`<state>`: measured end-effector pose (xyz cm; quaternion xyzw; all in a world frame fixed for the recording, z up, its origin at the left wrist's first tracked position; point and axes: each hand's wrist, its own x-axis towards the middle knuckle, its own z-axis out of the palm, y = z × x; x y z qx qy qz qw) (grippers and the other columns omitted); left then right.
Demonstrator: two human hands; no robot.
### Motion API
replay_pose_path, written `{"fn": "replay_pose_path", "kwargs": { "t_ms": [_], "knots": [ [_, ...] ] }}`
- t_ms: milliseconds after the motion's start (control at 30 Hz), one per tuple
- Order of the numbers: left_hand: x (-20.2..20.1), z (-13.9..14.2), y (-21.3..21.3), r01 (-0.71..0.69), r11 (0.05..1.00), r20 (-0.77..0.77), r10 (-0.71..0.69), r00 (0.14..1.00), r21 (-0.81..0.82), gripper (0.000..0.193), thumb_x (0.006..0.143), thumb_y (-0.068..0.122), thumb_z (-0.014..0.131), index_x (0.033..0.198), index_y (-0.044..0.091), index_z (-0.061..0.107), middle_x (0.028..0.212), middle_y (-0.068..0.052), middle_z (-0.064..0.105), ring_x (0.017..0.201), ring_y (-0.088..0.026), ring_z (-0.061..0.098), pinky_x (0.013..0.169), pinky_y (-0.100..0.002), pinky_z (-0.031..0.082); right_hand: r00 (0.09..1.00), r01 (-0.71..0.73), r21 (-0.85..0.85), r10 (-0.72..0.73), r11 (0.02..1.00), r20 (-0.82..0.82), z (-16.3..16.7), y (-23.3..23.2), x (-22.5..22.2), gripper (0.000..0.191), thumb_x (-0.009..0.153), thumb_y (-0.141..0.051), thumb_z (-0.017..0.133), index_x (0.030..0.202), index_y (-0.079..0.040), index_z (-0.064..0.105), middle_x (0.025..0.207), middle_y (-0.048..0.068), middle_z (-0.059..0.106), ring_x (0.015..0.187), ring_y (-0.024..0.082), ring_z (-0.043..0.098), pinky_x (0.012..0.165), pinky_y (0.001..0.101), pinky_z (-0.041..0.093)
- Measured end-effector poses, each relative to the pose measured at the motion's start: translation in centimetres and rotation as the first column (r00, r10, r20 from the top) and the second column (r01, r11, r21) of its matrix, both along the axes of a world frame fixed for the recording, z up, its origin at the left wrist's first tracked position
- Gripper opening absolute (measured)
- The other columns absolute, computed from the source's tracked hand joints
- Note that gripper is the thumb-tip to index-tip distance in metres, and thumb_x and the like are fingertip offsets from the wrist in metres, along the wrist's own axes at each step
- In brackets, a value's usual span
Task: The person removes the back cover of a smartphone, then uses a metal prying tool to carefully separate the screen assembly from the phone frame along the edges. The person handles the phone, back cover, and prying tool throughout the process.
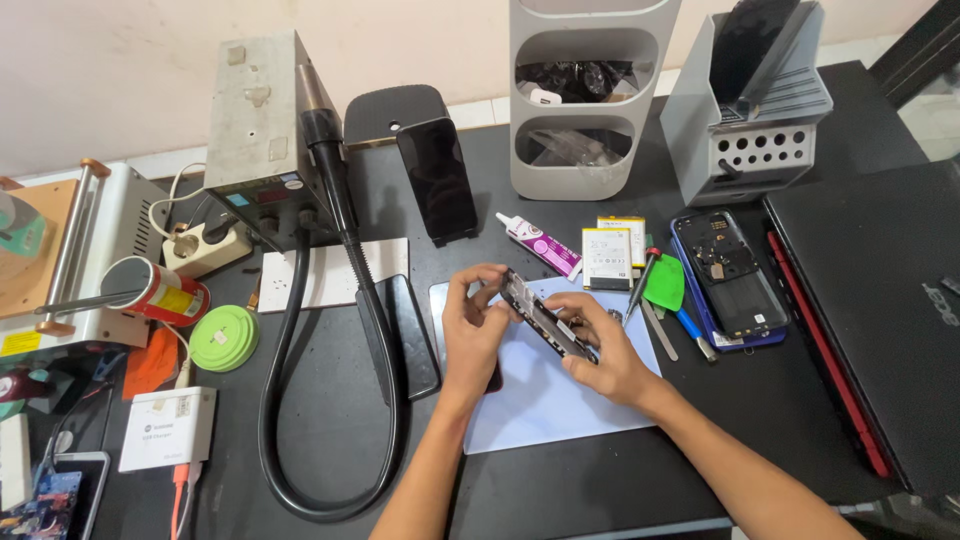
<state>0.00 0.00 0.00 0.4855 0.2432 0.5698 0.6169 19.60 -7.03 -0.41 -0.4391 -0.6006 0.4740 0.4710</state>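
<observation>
Fingers [478, 290] of the left hand [470, 335] pinch the upper end of an opened phone body [545, 320], while the right hand [605, 350] clamps its lower end by the long edges, holding it tilted just above the pale blue mat [540, 400]. It looks light, thin and stiff, yet fragile inside, so the edges seem the safe grip. Right of the mat lie a green pick [663, 283] and a second open phone [728, 275].
</observation>
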Motion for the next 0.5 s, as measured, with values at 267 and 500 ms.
{"fn": "replay_pose_path", "kwargs": {
  "t_ms": [267,500],
  "knots": [
    [-0.09,0.18,-0.29,-0.009,1.000,-0.007,0.009,1.000,-0.012,0.033,0.086,-0.009,0.053,0.118,0.001,0.050,0.133,-0.016,0.054,0.099,-0.014,0.062,0.068,-0.025,0.053,1.000,0.017,0.032,-0.017,0.999,-0.008,-0.45,-0.16,-0.03,0.072,0.072,-0.013,0.069,0.140,-0.001,0.049,0.129,0.012,0.055,0.116,0.022,0.057,0.105,0.0411,0.051],
    [0.05,0.00,-0.55,-0.027,0.999,-0.037,0.026,0.999,-0.043,0.028,0.090,-0.007,0.056,0.116,0.001,0.049,0.133,-0.018,0.057,0.086,-0.013,0.059,0.062,-0.023,0.049,0.999,0.021,0.000,-0.021,1.000,-0.050,-0.65,-0.05,0.05,0.072,0.069,-0.012,0.070,0.137,0.000,0.049,0.132,0.013,0.054,0.118,0.022,0.056,0.107,0.0418,0.051]
  ]
}}
